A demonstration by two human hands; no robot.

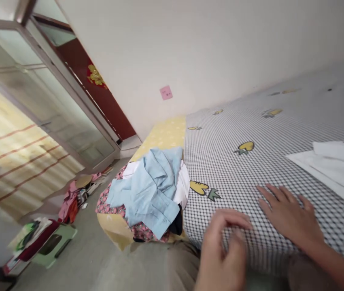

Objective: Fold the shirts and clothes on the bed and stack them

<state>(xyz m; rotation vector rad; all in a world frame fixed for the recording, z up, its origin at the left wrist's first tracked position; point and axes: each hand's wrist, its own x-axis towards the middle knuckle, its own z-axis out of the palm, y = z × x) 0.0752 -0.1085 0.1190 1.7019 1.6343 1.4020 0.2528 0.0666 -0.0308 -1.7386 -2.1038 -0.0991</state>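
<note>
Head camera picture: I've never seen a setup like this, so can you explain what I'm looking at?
There's no robot here. One camera, worn on a person's head, looks forward and down at their own bare hands. The left hand, somewhat blurred, is curled near the edge of a checked sheet; the right hand is spread palm down over it. Neither visibly holds anything. Left of the sheet's checked part, a crumpled light blue shirt lies over white cloth and pink patterned fabric. At the right edge is folded white fabric.
</note>
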